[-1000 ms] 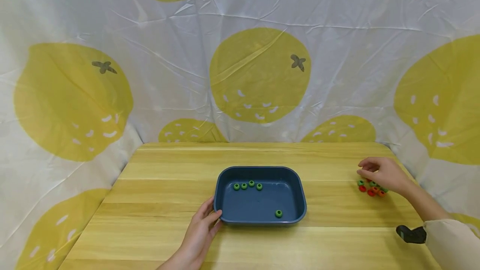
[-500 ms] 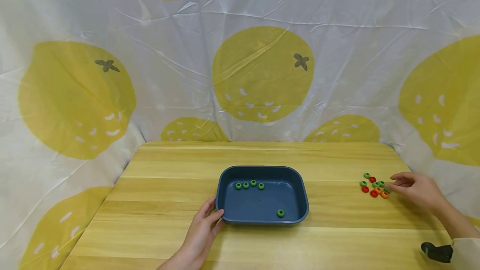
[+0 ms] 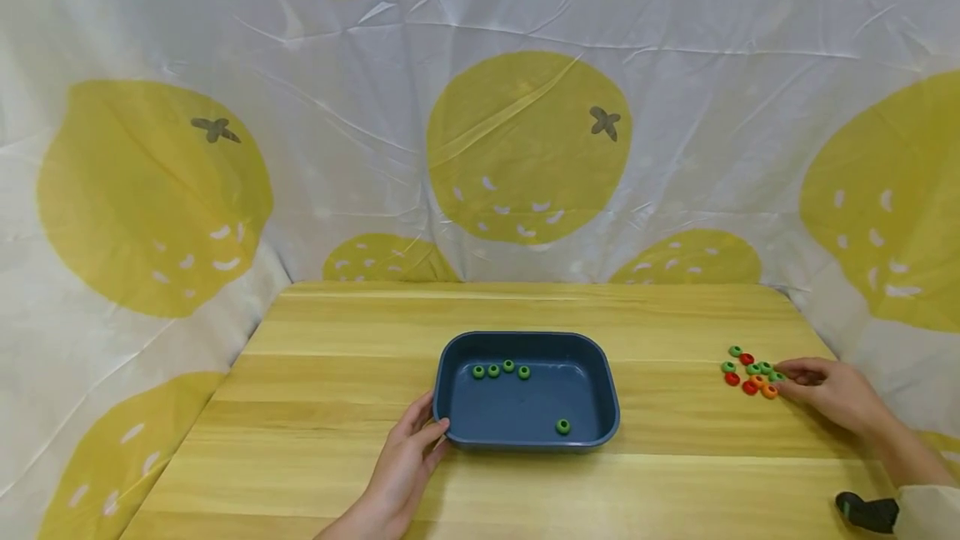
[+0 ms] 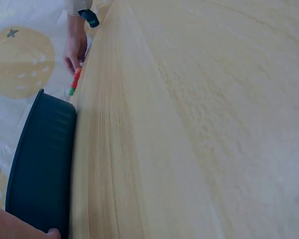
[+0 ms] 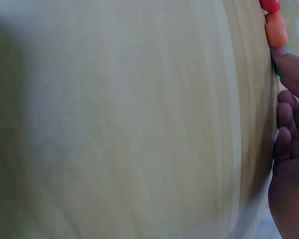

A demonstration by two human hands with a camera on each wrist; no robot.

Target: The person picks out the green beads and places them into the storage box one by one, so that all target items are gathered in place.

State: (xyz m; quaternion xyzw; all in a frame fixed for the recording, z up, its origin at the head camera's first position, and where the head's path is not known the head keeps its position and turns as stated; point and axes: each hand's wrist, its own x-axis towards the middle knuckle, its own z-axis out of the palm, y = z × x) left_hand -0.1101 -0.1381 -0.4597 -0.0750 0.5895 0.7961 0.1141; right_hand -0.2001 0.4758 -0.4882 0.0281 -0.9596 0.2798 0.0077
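My left hand point(image 3: 396, 469) holds the left front corner of a dark blue rectangular tray point(image 3: 517, 446), thumb at the rim and fingers along the outside wall. Inside the tray lie several green beads with holes, most in a row toward the back left and a lone green bead point(image 3: 563, 427) at the front right. At the table's right side, my right hand point(image 3: 840, 397) reaches into a cluster of loose beads. Its thumb and index finger pinch a green bead point(image 3: 777, 377) at the cluster's right edge; in the right wrist view the thumb partly hides this bead.
Around the right hand lie several more beads, among them a red bead point(image 3: 732, 379), an orange bead point(image 3: 769, 392) and a green bead point(image 3: 735, 351). A lemon-print curtain point(image 3: 525, 148) hangs behind the wooden table point(image 3: 360, 332). A dark strap piece point(image 3: 866, 512) sits by the right sleeve.
My right hand has moved right from above the beads, uncovering them, then in to the cluster's right edge, where it pinches a green bead. The left hand keeps its grip on the tray.
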